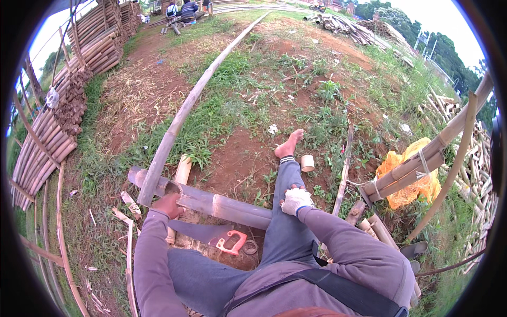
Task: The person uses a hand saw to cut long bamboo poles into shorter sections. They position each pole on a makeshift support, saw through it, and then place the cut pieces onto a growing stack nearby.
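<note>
The handsaw (203, 231) lies before your lap, orange handle to the right, maybe so you can grab it fast. Your bare left hand (169, 205) is at the near side of the thick bamboo tube (240, 210), perhaps to keep it still. Its fingers bend; I can't tell if they pinch. Your right leg (288, 185) hides the tube's right end. Your gloved right hand (297, 202) rests on that leg, fingers curled; I can't tell if they hold anything. A bamboo strip (183, 168) runs under the tube, likely propping it. The long pole (193, 100) crosses over it. Far people (188, 10) look too tiny to make out.
</note>
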### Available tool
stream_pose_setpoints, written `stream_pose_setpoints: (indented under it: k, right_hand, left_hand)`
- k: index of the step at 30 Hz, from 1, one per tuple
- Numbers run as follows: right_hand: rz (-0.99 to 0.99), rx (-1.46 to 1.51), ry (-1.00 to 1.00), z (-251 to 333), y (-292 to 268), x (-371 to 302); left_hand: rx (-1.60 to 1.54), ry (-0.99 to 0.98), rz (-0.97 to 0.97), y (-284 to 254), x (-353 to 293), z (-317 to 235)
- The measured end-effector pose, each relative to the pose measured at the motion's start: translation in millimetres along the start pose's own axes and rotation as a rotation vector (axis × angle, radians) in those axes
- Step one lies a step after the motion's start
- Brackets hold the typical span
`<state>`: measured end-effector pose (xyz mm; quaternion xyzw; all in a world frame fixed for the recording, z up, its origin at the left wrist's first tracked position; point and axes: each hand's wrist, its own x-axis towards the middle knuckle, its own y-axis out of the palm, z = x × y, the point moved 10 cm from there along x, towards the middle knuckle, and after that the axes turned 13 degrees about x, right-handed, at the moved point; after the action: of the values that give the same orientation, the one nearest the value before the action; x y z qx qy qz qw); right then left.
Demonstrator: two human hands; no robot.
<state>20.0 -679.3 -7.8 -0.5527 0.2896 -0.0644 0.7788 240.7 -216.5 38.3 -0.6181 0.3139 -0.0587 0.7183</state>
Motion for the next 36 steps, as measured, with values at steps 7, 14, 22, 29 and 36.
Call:
stream_pose_setpoints:
  k: [7, 14, 22, 29, 36]
  right_hand:
    - [0.018, -0.016, 0.038, 7.0, -4.5, -6.0]
    - [-0.017, -0.038, -0.01, 14.2, -6.9, -7.0]
    - [-0.088, -0.108, -0.013, 5.5, 1.9, 3.2]
    - [-0.1, -0.087, -0.03, 8.4, -3.0, 1.1]
    - [0.0, -0.041, 0.003, 16.8, -10.7, -10.2]
  left_hand:
    - [-0.005, -0.015, 0.138, 15.0, -1.9, 0.9]
    - [-0.071, 0.011, 0.037, 4.7, -1.3, -3.1]
    - [-0.047, -0.001, 0.048, 1.9, -5.1, -7.7]
    - [-0.084, 0.026, 0.059, 2.7, -2.1, -8.2]
    - [-0.064, 0.001, 0.021, 5.6, 3.1, -3.4]
